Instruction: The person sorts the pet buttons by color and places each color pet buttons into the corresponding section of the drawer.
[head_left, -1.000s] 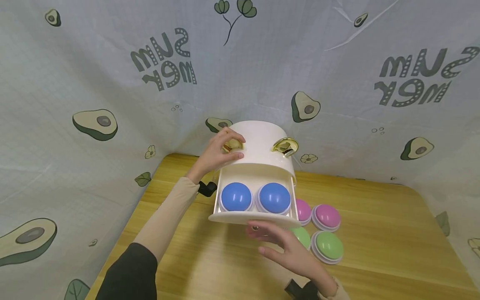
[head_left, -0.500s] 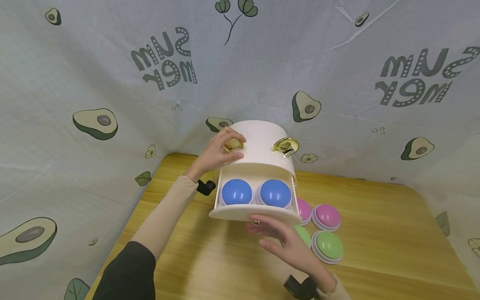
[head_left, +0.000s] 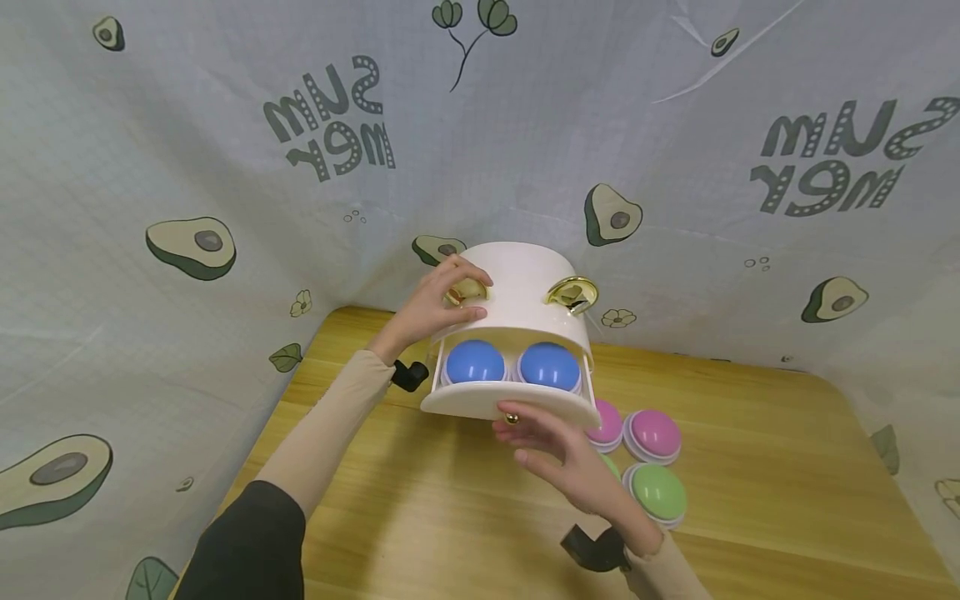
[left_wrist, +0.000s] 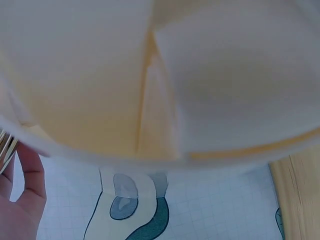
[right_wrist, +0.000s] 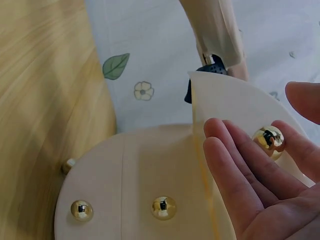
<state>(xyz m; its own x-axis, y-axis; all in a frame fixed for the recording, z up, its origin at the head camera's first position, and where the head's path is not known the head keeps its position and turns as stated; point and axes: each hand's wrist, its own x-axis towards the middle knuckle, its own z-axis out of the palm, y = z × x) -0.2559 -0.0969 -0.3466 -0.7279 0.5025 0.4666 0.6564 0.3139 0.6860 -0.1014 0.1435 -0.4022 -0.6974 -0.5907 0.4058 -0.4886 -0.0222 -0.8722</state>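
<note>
A white rounded drawer cabinet (head_left: 517, 271) with gold ear-shaped pieces stands at the back of the table. My left hand (head_left: 429, 310) holds the left gold ear (head_left: 467, 292), thumb and fingers on either side of it. Partly pulled out is the upper drawer (head_left: 472, 402), carrying two blue dome-topped round pieces (head_left: 475, 362) on white bases. My right hand (head_left: 562, 458) touches the drawer's front around its gold knob (right_wrist: 269, 141), fingers mostly straight. In the left wrist view, the cabinet's white shell (left_wrist: 240, 90) fills most of the picture.
Pink domes (head_left: 656, 433) and green domes (head_left: 658, 492) sit on the wooden table (head_left: 765, 467) to the right, partly behind my right hand. Lower gold knobs (right_wrist: 164, 208) show on the cabinet. A patterned curtain (head_left: 300, 225) hangs close behind.
The upper drawer has slid inward, taking both blue domes back under the cabinet's top. My right hand has moved forward with the drawer front; my left hand stays at the ear.
</note>
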